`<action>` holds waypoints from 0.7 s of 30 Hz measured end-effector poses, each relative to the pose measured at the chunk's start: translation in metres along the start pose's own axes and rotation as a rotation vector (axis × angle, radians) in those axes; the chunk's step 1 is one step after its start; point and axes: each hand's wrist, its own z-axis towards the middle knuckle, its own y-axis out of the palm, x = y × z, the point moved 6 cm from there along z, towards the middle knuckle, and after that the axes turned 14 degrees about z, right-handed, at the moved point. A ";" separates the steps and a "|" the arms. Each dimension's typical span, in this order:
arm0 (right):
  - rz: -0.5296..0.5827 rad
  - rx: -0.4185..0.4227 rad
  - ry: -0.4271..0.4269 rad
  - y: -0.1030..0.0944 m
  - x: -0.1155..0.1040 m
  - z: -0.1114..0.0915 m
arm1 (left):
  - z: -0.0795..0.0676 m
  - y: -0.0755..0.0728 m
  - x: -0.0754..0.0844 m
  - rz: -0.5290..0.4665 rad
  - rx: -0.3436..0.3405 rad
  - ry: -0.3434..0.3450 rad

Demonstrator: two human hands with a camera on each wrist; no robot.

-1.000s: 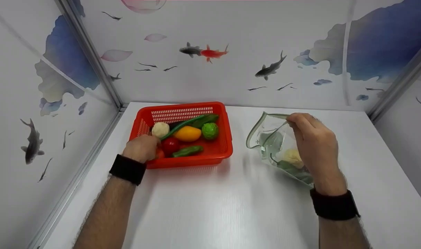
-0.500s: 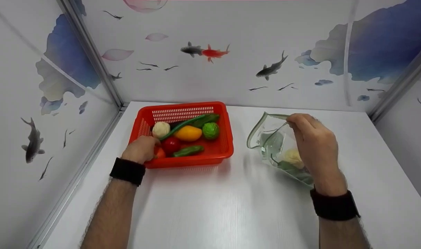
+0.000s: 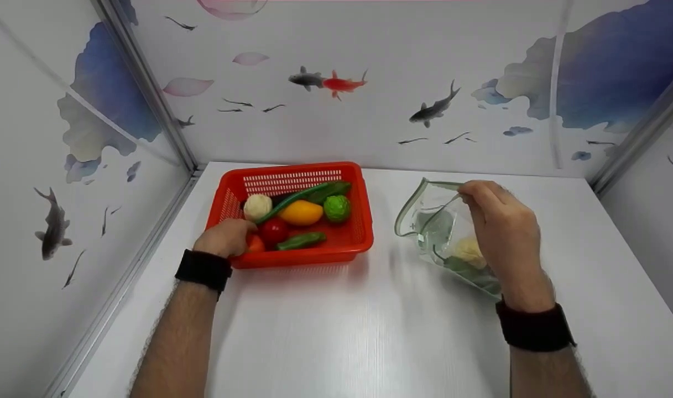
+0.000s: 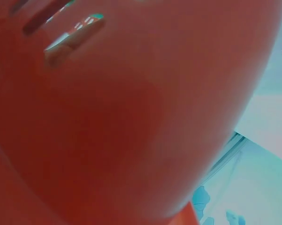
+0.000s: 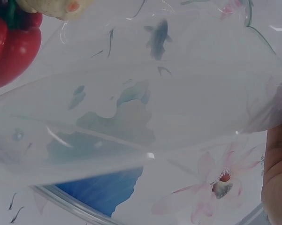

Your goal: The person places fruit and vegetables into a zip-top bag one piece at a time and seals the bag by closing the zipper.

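My left hand [image 3: 223, 239] reaches over the front left corner of a red plastic basket [image 3: 364, 221], its fingers down inside beside an orange-red vegetable [image 3: 255, 243]. The fingertips are hidden, so I cannot tell whether they grip it. Near them lie a red tomato [image 3: 273, 230], a white round vegetable [image 3: 257, 207] and a green pepper [image 3: 302, 240]. My right hand [image 3: 505, 232] pinches the rim of a clear zip bag [image 3: 424, 221], whose mouth gapes toward the basket. Inside the bag show a pale yellow vegetable [image 3: 469, 252] and a green one [image 3: 463, 268]. The right wrist view shows a red bell pepper [image 5: 11, 47] too.
Also in the basket are a yellow fruit [image 3: 301, 213], a green cabbage-like ball [image 3: 337, 208] and a long green vegetable [image 3: 292, 202]. The basket and bag stand apart on a white table [image 3: 347, 331]. Printed panels [image 3: 369, 44] enclose its back and sides.
Almost nothing has moved. My left hand has shifted slightly to the left, showing a bit more of the orange-red vegetable. My right hand keeps its hold on the bag's rim.
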 end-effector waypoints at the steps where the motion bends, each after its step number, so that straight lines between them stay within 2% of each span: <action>1: 0.000 0.001 0.000 0.000 0.000 0.000 | 0.001 0.000 0.000 0.002 -0.001 0.000; 13: 0.001 -0.002 0.002 0.000 0.000 0.001 | 0.003 -0.004 0.001 0.032 0.015 0.048; 21: 0.000 -0.002 0.002 0.000 0.000 0.001 | 0.003 -0.004 0.000 0.028 0.010 0.053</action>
